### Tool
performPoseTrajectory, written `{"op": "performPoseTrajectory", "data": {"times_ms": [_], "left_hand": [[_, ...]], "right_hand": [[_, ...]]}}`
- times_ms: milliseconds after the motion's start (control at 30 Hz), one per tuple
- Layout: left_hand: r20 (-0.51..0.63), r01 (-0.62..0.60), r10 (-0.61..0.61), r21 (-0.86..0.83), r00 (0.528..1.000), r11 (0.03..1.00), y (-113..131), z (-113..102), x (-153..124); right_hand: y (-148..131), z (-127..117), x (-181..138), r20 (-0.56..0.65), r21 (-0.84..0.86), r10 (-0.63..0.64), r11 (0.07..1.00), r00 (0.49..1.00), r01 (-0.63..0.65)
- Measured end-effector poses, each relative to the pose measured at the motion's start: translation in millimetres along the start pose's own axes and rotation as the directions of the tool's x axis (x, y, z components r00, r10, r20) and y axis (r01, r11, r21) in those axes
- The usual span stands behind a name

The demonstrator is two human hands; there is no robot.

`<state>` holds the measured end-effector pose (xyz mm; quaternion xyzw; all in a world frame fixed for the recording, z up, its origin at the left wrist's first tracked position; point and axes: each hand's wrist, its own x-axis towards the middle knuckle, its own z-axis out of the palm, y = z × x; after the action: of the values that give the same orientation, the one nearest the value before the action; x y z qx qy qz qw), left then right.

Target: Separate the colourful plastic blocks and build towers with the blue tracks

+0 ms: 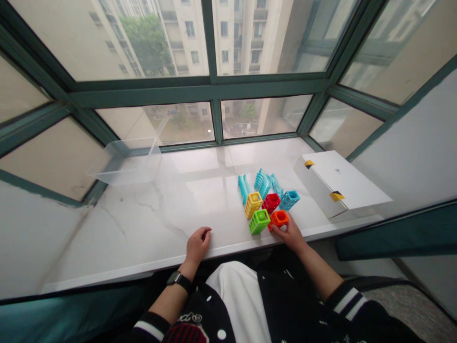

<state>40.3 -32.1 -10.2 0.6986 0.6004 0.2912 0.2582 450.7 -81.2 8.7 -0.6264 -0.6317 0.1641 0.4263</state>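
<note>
My right hand point(290, 233) is closed round an orange cube block point(279, 218) near the front edge of the white marble sill point(171, 205). Touching it on the left is a green cube block point(259, 221). Behind these stand a yellow cube point(253, 204), a red cube point(271, 203) and a light blue cube point(289, 199). Several turquoise curved track pieces point(262, 183) lie behind the cubes. My left hand point(197, 245) rests on the sill to the left, fingers curled loosely with nothing in them. A black watch sits on that wrist.
A clear plastic tub point(126, 162) stands at the back left of the sill. A white cardboard box point(337, 183) with yellow-and-black tape lies at the right. Green-framed windows point(214, 90) wall in the sill on three sides.
</note>
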Motion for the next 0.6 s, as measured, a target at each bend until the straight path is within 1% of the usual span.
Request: {"op": "performPoseTrajectory", "data": {"times_ms": [400, 600], "left_hand": [[-0.003, -0.008, 0.009, 0.025, 1.000, 1.000, 0.3, 1.1, -0.4], [0.015, 0.023, -0.024, 0.039, 1.000, 0.999, 2.2, 1.6, 0.7]], "right_hand": [[8.0, 6.4, -2.0, 0.023, -0.019, 0.003, 1.000, 1.000, -0.002], [4.9, 8.9, -3.0, 0.015, -0.001, 0.047, 0.999, 0.999, -0.047]]}}
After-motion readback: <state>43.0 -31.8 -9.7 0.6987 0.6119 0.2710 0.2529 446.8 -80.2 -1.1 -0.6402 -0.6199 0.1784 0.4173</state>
